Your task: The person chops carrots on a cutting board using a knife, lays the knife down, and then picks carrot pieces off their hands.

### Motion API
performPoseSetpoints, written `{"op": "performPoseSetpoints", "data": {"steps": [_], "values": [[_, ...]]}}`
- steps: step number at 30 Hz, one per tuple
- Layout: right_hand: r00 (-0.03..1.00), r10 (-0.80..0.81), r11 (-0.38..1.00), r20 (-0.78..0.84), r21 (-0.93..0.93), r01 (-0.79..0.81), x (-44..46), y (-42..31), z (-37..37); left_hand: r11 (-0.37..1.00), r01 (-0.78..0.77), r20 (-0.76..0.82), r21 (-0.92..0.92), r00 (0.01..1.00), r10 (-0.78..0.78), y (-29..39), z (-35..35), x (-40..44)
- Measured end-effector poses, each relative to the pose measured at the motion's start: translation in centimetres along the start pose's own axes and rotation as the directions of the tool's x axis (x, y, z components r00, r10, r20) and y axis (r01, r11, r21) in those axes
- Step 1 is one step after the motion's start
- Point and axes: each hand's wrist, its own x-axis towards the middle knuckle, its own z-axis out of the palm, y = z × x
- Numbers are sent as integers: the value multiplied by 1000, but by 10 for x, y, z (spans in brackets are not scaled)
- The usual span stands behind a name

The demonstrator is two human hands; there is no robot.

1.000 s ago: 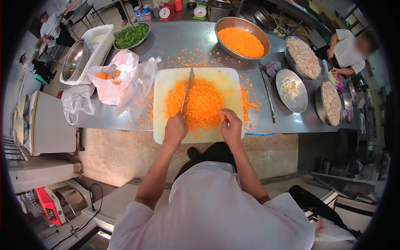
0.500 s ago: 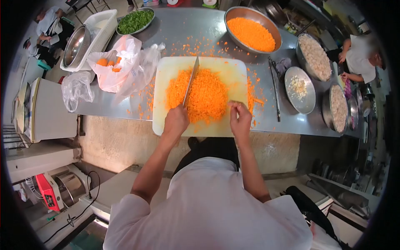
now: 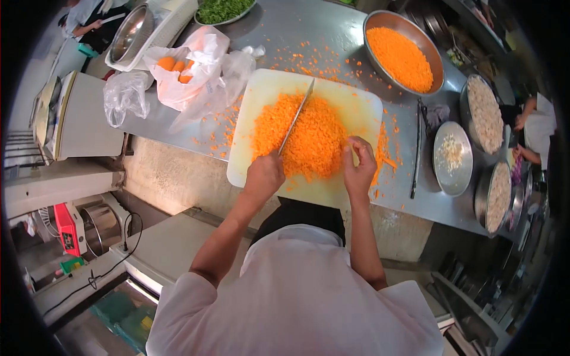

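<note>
My left hand (image 3: 265,175) is wrapped round the handle of a kitchen knife (image 3: 298,115). Its blade points away from me, lying across a heap of finely chopped carrot (image 3: 320,133). Under the heap is a white cutting board (image 3: 249,142), turned slightly on the metal table. At the heap's right edge is my right hand (image 3: 360,169), with thumb and forefinger curled together at the tips. Whatever sits between those fingertips, if anything, is too small to make out. Orange bits are scattered on the table around the board.
A bowl of chopped carrot (image 3: 404,59) stands far right. Nearer are a long dark rod (image 3: 417,148), a dish of pale bits (image 3: 453,151) and bowls of pale chopped food (image 3: 484,113). Carrots in plastic bags (image 3: 208,44) and chopped greens (image 3: 222,8) lie left. Other people are nearby.
The view has turned, so the board and table appear tilted clockwise. The knife stays over the carrot heap in my left hand. My right hand stays by the heap's right edge.
</note>
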Motion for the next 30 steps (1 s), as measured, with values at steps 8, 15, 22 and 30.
{"op": "performPoseSetpoints", "data": {"steps": [8, 15, 22, 30], "values": [[951, -155, 955, 269, -206, 213, 85, 21, 13, 1000, -6, -42, 6, 999, 7, -5, 5, 1], [824, -246, 886, 510, -226, 405, 92, 68, 36, 1000, -7, -27, -16, 1000, 6, -10, 7, 1], [914, -174, 940, 367, -215, 266, 56, 47, 10, 999, 13, -7, -37, 1000, -13, -12, 6, 1], [943, 42, 966, 331, -255, 46, 29, 55, -9, 999, -23, -18, -37, 1000, 22, -16, 8, 4]]}}
